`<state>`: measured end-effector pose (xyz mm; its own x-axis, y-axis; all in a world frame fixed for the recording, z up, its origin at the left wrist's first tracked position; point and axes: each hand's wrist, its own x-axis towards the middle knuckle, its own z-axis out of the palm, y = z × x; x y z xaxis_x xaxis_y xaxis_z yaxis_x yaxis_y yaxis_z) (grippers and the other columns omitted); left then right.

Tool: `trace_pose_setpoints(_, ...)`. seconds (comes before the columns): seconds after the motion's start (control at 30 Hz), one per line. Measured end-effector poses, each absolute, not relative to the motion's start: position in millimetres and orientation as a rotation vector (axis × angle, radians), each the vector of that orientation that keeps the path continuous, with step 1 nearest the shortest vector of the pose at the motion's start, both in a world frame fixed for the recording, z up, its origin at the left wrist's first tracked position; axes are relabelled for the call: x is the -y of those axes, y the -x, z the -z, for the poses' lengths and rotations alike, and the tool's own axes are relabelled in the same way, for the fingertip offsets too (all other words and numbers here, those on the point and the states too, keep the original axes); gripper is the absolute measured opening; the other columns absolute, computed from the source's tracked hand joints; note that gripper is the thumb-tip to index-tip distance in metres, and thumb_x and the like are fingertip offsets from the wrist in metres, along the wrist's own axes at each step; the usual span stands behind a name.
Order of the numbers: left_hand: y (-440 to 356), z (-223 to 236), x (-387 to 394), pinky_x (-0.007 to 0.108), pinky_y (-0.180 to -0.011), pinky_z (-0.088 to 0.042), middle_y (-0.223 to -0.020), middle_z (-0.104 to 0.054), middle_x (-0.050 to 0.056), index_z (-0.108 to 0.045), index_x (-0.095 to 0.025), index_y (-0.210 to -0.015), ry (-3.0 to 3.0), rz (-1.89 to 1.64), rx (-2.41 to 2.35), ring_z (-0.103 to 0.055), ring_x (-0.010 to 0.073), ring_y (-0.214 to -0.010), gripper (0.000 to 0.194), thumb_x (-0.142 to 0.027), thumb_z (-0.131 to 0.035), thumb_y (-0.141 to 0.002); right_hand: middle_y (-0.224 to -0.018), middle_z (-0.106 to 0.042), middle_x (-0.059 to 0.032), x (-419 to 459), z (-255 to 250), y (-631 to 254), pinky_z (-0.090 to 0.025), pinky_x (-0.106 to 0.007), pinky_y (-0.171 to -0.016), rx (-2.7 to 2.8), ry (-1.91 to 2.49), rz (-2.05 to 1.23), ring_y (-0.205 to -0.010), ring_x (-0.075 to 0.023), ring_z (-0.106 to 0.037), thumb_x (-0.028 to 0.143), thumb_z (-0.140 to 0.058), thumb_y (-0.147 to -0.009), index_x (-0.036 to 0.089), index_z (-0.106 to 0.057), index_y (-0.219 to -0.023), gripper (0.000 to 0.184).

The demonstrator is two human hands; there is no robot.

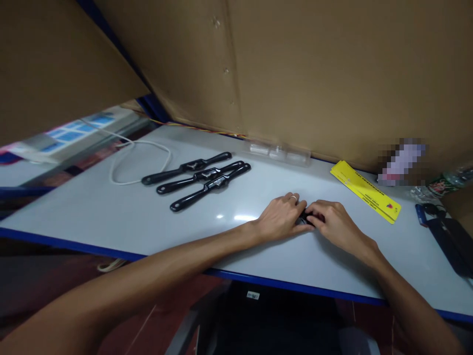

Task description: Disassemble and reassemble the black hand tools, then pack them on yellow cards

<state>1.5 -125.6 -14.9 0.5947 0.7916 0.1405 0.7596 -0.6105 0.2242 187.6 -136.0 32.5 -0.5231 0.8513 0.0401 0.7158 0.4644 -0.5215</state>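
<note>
Between my two hands lies a black spokeshave [303,217], mostly covered by fingers; the small part that shows resembles the middle of the others. My left hand [283,215], with a ring on one finger, rests low on the table and is closed over it from the left. From the right, my right hand [330,221] pinches at the same piece with bent fingertips. Further left lie three more black spokeshaves: a far one [173,172], a middle one [181,183] and a near one [192,198], side by side at a slant.
Yellow printed cards [365,192] lie right of my hands. A clear plastic tray [279,153] stands against the brown partition [295,74]. A white cable [168,158] loops at the left. A dark pouch [449,241] and a plastic bottle [449,183] are at the far right.
</note>
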Motion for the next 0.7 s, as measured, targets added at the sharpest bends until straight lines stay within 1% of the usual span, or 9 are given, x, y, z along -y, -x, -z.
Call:
trace_pose_setpoints(0.07, -1.3, 14.1, 126.0, 0.035, -0.073, -0.049, -0.104, -0.062, 0.012, -0.062, -0.017, -0.109, -2.685, -0.329, -1.309, -0.059, 0.0264, -0.096, 0.054, -0.068, -0.051, -0.094, -0.081, -0.072, -0.0020, 135.3, -29.6, -186.0, -0.041, -0.028, -0.072, 2.355, 1.383, -0.691, -0.072, -0.0143, -0.060, 0.004, -0.056, -0.087, 0.018, -0.073, -0.088, 0.023)
trace_pose_setpoints(0.13, -1.1, 14.2, 126.4, 0.036, -0.075, -0.049, -0.105, -0.062, 0.012, -0.062, -0.017, -0.108, -2.682, -0.328, -1.311, -0.059, 0.0267, -0.097, 0.054, -0.068, -0.053, -0.094, -0.072, -0.070, 0.0003, 132.8, -29.7, -187.9, -0.040, -0.027, -0.068, 2.313, 1.434, -0.786, -0.065, -0.0130, -0.057, 0.004, -0.057, -0.086, 0.018, -0.072, -0.084, 0.021)
trace_pose_setpoints(0.2, -1.0, 14.7, 126.7, 0.037, -0.076, -0.049, -0.107, -0.062, 0.013, -0.063, -0.017, -0.108, -2.675, -0.335, -1.313, -0.059, 0.0272, -0.099, 0.054, -0.068, -0.054, -0.093, -0.067, -0.067, 0.0010, 130.1, -32.8, -192.1, -0.039, -0.027, -0.066, 2.318, 1.455, -0.854, -0.062, -0.0125, -0.055, 0.008, -0.059, -0.086, 0.018, -0.072, -0.078, 0.018)
trace_pose_setpoints(0.27, -0.9, 14.9, 126.9, 0.037, -0.076, -0.049, -0.108, -0.062, 0.014, -0.063, -0.017, -0.108, -2.673, -0.326, -1.324, -0.059, 0.0276, -0.099, 0.055, -0.069, -0.053, -0.093, -0.069, -0.067, -0.0003, 128.0, -37.7, -197.2, -0.037, -0.028, -0.066, 2.349, 1.444, -0.840, -0.063, -0.0127, -0.054, 0.014, -0.060, -0.088, 0.018, -0.072, -0.075, 0.018)
trace_pose_setpoints(0.37, -1.0, 13.9, 127.4, 0.037, -0.075, -0.049, -0.108, -0.063, 0.014, -0.062, -0.017, -0.109, -2.681, -0.268, -1.344, -0.059, 0.0277, -0.099, 0.056, -0.070, -0.051, -0.094, -0.070, -0.065, -0.0017, 126.6, -44.5, -203.9, -0.034, -0.029, -0.065, 2.384, 1.433, -0.761, -0.063, -0.0122, -0.050, 0.024, -0.061, -0.092, 0.017, -0.070, -0.067, 0.027)
trace_pose_setpoints(0.47, -1.3, 11.9, 128.1, 0.036, -0.075, -0.049, -0.109, -0.062, 0.013, -0.061, -0.017, -0.112, -2.671, -0.217, -1.365, -0.060, 0.0273, -0.100, 0.056, -0.070, -0.052, -0.094, -0.059, -0.057, 0.0007, 125.9, -48.1, -207.3, -0.028, -0.029, -0.061, 2.362, 1.454, -0.761, -0.056, -0.0107, -0.042, 0.033, -0.059, -0.095, 0.017, -0.067, -0.061, 0.039)
trace_pose_setpoints(0.53, -1.5, 10.9, 128.6, 0.035, -0.076, -0.049, -0.110, -0.062, 0.013, -0.060, -0.018, -0.114, -2.655, -0.204, -1.380, -0.060, 0.0270, -0.100, 0.057, -0.070, -0.052, -0.093, -0.057, -0.056, 0.0011, 126.0, -49.1, -207.3, -0.026, -0.029, -0.060, 2.303, 1.488, -0.742, -0.055, -0.0106, -0.040, 0.034, -0.056, -0.097, 0.017, -0.065, -0.061, 0.041)
trace_pose_setpoints(0.63, -1.7, 10.9, 129.2, 0.036, -0.076, -0.050, -0.110, -0.062, 0.012, -0.061, -0.018, -0.114, -2.638, -0.206, -1.393, -0.060, 0.0266, -0.099, 0.057, -0.070, -0.052, -0.093, -0.059, -0.058, -0.0004, 128.4, -49.4, -204.1, -0.026, -0.030, -0.061, 2.248, 1.542, -0.669, -0.056, -0.0111, -0.041, 0.030, -0.053, -0.098, 0.017, -0.061, -0.061, 0.041)
trace_pose_setpoints(0.7, -1.8, 11.9, 129.2, 0.036, -0.076, -0.050, -0.109, -0.061, 0.012, -0.061, -0.019, -0.113, -2.638, -0.216, -1.392, -0.060, 0.0267, -0.098, 0.056, -0.070, -0.051, -0.093, -0.060, -0.059, -0.0008, 131.8, -49.1, -200.2, -0.026, -0.030, -0.062, 2.285, 1.504, -0.694, -0.057, -0.0111, -0.041, 0.029, -0.052, -0.099, 0.017, -0.059, -0.061, 0.040)
